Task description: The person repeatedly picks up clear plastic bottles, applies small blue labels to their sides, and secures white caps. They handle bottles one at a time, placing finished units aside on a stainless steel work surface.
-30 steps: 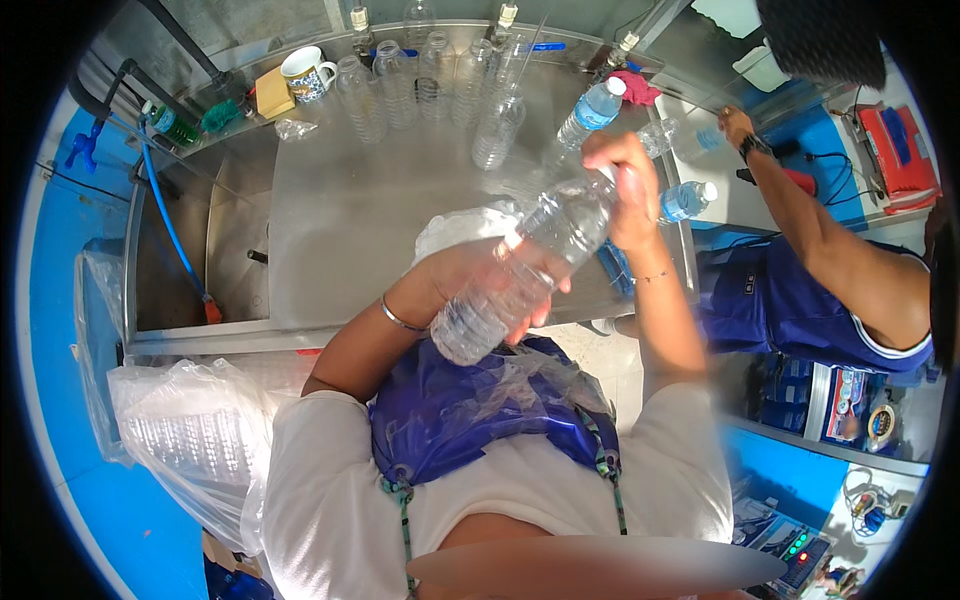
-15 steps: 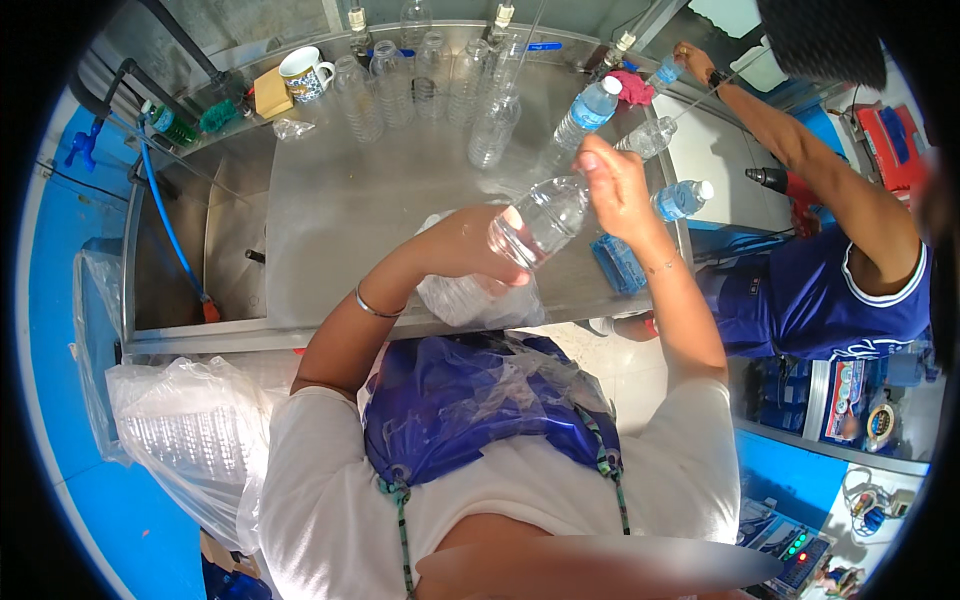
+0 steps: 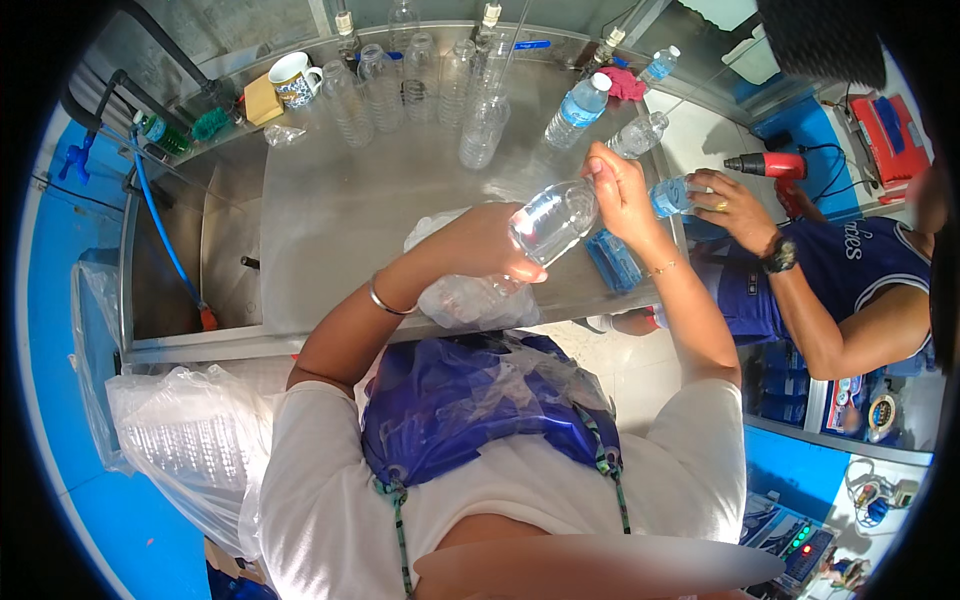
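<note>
A clear plastic bottle (image 3: 553,222) lies tilted between my two hands above the front of the metal counter. My left hand (image 3: 485,245) is closed around its base end. At the neck end, my right hand (image 3: 618,190) is closed with fingers pressed together; they hide the neck and any cap. A crumpled clear plastic bag (image 3: 475,303) lies under my left hand. Right of my hands sits a blue pack (image 3: 614,260). Behind them stands a capped bottle with a blue label (image 3: 578,110), with a clear bottle (image 3: 640,135) lying beside it.
Several uncapped clear bottles (image 3: 420,80) stand along the back of the counter (image 3: 340,230), near a mug (image 3: 294,80) and yellow sponge (image 3: 262,101). A sink (image 3: 230,260) is at left. At right, a co-worker's hand (image 3: 740,212) holds a labelled bottle (image 3: 668,197), near a red heat gun (image 3: 770,165).
The bottle in my hands has shifted slightly right. The co-worker's hand has left the small bottle at the back right and come nearer, taking hold of the labelled bottle on the right.
</note>
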Demonstrator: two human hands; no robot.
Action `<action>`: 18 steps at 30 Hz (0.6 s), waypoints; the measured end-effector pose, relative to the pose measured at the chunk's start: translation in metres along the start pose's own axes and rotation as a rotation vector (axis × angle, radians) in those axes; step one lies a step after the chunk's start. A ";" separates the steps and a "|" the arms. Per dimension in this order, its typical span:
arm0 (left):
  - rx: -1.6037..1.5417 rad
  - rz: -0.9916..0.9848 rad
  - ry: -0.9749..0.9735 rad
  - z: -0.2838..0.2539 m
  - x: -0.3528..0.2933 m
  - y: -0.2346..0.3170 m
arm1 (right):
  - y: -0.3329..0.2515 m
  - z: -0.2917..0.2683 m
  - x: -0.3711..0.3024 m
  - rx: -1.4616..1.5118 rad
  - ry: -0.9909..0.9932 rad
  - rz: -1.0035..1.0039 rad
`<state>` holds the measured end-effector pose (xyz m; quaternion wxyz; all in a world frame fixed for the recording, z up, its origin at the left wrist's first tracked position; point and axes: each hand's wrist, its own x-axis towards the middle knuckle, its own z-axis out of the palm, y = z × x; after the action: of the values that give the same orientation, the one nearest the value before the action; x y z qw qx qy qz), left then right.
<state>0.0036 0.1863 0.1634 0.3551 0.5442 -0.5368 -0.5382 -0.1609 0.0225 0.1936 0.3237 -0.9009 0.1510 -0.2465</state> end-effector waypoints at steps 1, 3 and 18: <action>0.217 0.092 0.123 0.007 0.004 0.001 | 0.008 -0.001 -0.002 -0.037 -0.012 0.029; 0.514 0.060 0.267 0.018 0.018 0.000 | 0.026 -0.005 -0.012 -0.111 -0.034 0.096; 0.143 0.198 0.676 0.033 0.168 -0.073 | 0.179 0.019 -0.190 -0.208 0.280 0.409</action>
<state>-0.0395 0.0431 0.0531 0.5239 0.6603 -0.4755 -0.2520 -0.3290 -0.0187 -0.0030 0.2483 -0.8372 0.3979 -0.2814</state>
